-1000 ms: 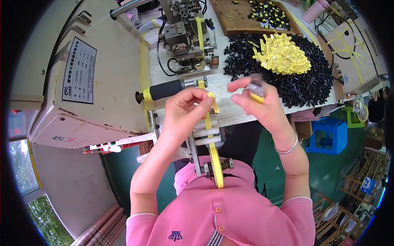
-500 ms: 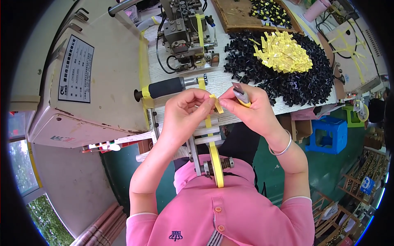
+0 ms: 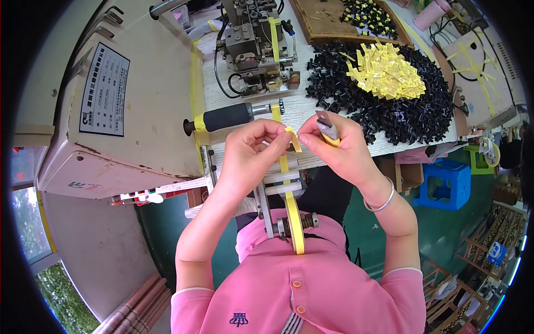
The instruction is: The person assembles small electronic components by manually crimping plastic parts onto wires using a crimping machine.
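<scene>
My left hand (image 3: 251, 149) pinches a short yellow tape strip (image 3: 295, 140) between thumb and forefinger, its free end pointing down. Close beside it are the thumb and forefinger of my right hand (image 3: 349, 149), a narrow gap apart from the strip. A knife (image 3: 329, 132) with a flat metal blade and a yellow part lies in the grip of my right hand, blade pointing up and away. Under my hands runs a yellow tape (image 3: 284, 163), coming from a tape roll (image 3: 295, 225) on a spindle against my body and passing over white rollers (image 3: 282, 183).
A metal machine (image 3: 256, 50) stands beyond my hands, with a black-gripped handle (image 3: 225, 118) in front. At right, yellow strips (image 3: 386, 72) top a heap of small black parts (image 3: 411, 119). A wooden tray (image 3: 317, 22) lies behind. A large beige housing (image 3: 128, 150) flanks my left; a blue stool (image 3: 443, 183) is right.
My right thumb and forefinger have drawn slightly away from the strip. My left hand keeps its pinch, and the whole view has shifted a little.
</scene>
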Demonstrator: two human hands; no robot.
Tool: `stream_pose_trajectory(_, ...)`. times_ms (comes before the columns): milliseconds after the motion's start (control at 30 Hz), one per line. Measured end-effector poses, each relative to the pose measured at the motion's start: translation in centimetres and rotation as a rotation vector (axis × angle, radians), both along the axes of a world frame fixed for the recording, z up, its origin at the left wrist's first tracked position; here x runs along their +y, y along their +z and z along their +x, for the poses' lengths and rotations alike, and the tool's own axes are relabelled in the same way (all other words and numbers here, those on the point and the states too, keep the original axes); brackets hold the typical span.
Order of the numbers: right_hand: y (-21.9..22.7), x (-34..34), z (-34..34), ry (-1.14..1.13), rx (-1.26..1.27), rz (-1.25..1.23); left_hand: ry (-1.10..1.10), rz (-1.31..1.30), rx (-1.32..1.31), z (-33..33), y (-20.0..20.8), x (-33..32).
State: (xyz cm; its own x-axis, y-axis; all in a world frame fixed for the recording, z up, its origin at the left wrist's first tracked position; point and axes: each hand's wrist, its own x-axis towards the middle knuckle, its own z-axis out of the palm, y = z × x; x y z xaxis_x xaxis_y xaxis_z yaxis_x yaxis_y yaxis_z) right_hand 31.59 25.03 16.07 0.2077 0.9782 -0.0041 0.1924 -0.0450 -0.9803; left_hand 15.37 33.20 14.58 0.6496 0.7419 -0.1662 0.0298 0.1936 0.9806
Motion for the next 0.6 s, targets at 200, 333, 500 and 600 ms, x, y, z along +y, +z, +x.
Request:
stream_pose_trajectory(200, 0.0, -0.1, -0.1, -0.005, 0.145, -0.082, 0.011, -0.006, 0.007, 0.0, 0.2, -0.1)
stream_pose_trajectory(333, -1.0, -0.1, -0.3, 0.038, 0.271, -0.193, -0.003, -0.025, 0.032, -0.2, 0.2, 0.1)
stream_pose_trajectory(500, -1.9, 0.1, -0.6, 0.053, 0.210, -0.094, 0.244, 0.257, -0.041, -0.2, 0.7, 2.0)
stream_pose_trajectory(600, -3.7, 0.5, -0.5, -0.050, 0.122, -0.059, 0.354, 0.709, 0.187, -0.5, 0.6, 3.5)
